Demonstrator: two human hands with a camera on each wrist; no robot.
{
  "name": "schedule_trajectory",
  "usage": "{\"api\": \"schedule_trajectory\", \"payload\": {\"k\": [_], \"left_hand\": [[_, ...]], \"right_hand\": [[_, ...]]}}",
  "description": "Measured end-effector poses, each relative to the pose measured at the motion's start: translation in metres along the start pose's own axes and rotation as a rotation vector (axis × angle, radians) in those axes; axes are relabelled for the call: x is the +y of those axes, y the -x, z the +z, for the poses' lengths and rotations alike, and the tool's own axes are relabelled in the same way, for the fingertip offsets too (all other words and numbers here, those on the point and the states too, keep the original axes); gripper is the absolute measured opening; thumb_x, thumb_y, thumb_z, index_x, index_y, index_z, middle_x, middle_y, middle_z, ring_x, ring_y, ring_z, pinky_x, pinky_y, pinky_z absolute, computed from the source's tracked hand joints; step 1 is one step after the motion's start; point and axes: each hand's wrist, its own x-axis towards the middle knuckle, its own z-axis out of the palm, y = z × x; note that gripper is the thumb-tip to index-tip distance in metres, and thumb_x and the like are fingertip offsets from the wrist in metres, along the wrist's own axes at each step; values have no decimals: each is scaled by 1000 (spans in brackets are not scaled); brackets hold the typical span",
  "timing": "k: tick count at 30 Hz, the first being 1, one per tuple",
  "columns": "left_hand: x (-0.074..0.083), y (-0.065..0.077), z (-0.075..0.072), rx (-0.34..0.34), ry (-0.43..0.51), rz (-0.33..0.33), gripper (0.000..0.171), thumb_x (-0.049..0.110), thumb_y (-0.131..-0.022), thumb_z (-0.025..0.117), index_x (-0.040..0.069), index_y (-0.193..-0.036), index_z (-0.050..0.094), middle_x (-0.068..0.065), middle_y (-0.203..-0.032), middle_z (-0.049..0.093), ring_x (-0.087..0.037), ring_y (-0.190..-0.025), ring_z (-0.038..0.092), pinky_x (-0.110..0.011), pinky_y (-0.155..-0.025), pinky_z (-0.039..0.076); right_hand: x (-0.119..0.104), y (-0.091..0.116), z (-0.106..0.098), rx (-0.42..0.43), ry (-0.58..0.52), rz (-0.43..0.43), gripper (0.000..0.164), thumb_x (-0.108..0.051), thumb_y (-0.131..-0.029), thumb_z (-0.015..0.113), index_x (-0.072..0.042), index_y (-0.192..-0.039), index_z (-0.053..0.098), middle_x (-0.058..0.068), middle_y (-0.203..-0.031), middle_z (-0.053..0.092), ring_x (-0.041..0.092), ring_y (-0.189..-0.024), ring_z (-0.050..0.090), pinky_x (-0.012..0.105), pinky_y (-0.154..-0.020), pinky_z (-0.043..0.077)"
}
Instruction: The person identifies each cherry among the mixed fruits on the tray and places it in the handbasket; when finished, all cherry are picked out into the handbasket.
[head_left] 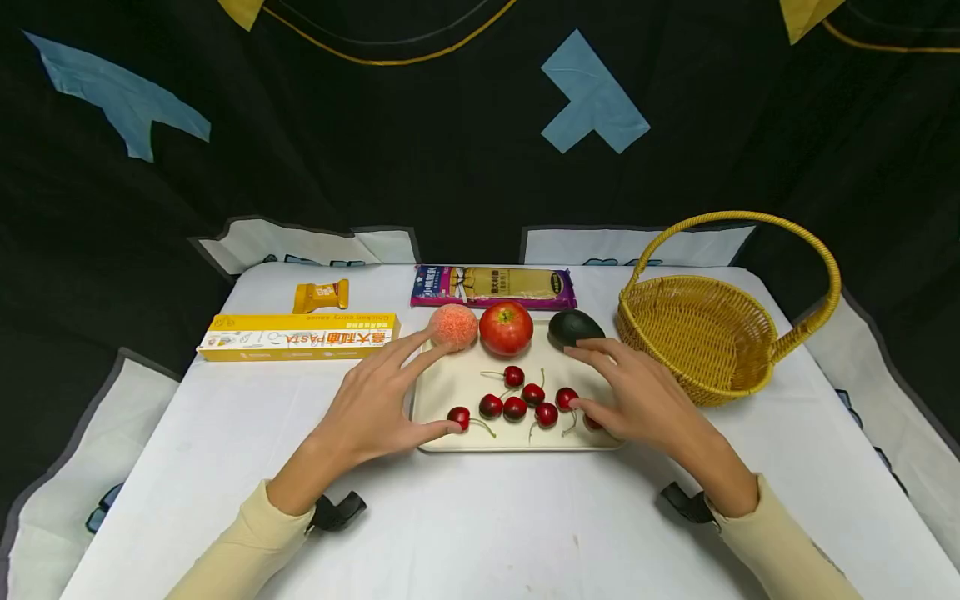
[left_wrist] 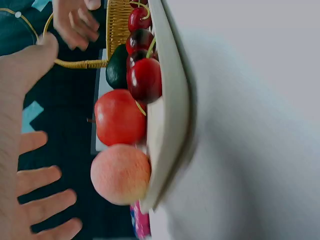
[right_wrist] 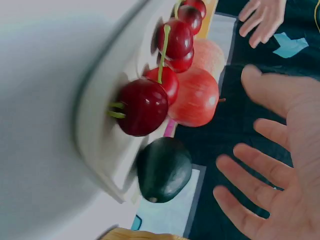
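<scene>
A cream tray [head_left: 442,387] carries a pinkish peach [head_left: 454,325], a red apple [head_left: 506,328], a dark green avocado [head_left: 573,327] and several dark red cherries [head_left: 514,409] with stems. Over the tray's left side my left hand [head_left: 382,400] is spread, its fingertips near the peach and its thumb by the leftmost cherry [head_left: 458,417]. My right hand [head_left: 641,392] hovers over the right side, fingers apart, beside the avocado and partly hiding a cherry [head_left: 592,422]. In both wrist views the hands stand above the fruit [left_wrist: 120,117] with nothing in their grasp.
A wicker basket [head_left: 697,333] with a tall handle stands right of the tray. Behind the tray lies a purple pasta packet [head_left: 495,286]. To the left are a yellow pasta box [head_left: 300,337] and a small orange-yellow wrapped snack [head_left: 321,296]. White cloth covers the table [head_left: 510,525].
</scene>
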Motion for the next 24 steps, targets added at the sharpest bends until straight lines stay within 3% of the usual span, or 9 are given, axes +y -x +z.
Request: {"api": "schedule_trajectory", "payload": {"k": [3, 7, 11, 18, 24], "left_hand": [[-6, 9, -1, -14, 28, -13, 84, 65, -82, 83, 25, -152, 62, -4, -162, 51, -32, -142, 55, -60, -102, 54], [-13, 19, -1, -56, 56, -40, 69, 54, -83, 84, 23, -143, 67, -3, -155, 56, -29, -137, 58, -58, -94, 58], [-18, 25, 1, -81, 59, -53, 61, 49, -82, 85, 23, -135, 71, -3, -150, 60, -29, -132, 62, -57, -90, 59], [-24, 29, 9, -128, 76, -43, 55, 44, -84, 85, 21, -132, 72, -4, -153, 60, -31, -136, 60, -56, -98, 57], [-28, 33, 12, -158, 52, -74, 55, 47, -84, 84, 21, -131, 72, -3, -154, 59, -29, -136, 61, -55, -97, 58]], "right_hand": [[3, 9, 1, 9, -12, -15, 48, -31, -89, 89, -16, -131, 73, 6, -131, 69, 26, -97, 72, 43, -79, 60], [6, 21, 6, -15, -29, -1, 34, -29, -90, 87, -16, -119, 76, 2, -121, 72, 14, -80, 63, 31, -65, 52], [10, 30, 12, -45, -38, 5, 28, -29, -92, 87, -17, -116, 77, -2, -117, 72, 7, -74, 56, 27, -62, 49], [15, 38, 23, -45, -61, -30, 24, -26, -91, 89, -19, -111, 78, -6, -109, 72, 5, -78, 59, 27, -66, 52], [15, 36, 27, -45, -71, -47, 22, -25, -90, 89, -21, -108, 78, -8, -106, 71, 4, -76, 57, 24, -64, 49]]}}
